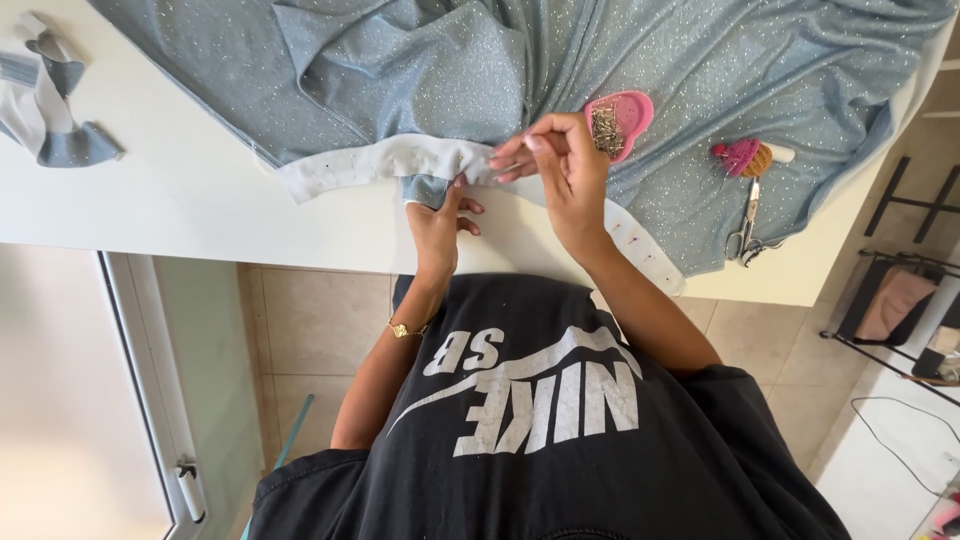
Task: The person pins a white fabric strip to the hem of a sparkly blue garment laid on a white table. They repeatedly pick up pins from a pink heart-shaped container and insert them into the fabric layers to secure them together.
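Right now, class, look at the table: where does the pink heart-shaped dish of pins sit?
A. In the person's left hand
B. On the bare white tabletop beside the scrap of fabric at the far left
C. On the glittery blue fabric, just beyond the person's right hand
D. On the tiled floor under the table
C: the pink heart-shaped dish rests on the glittery blue fabric, right next to the right hand, while the left hand presses the white edging.

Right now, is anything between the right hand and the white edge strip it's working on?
Nothing visible. The right hand is directly over the white edge strip, fingertips at it, and the left hand presses the strip beside it. The pink pin dish and scissors lie off to the side.
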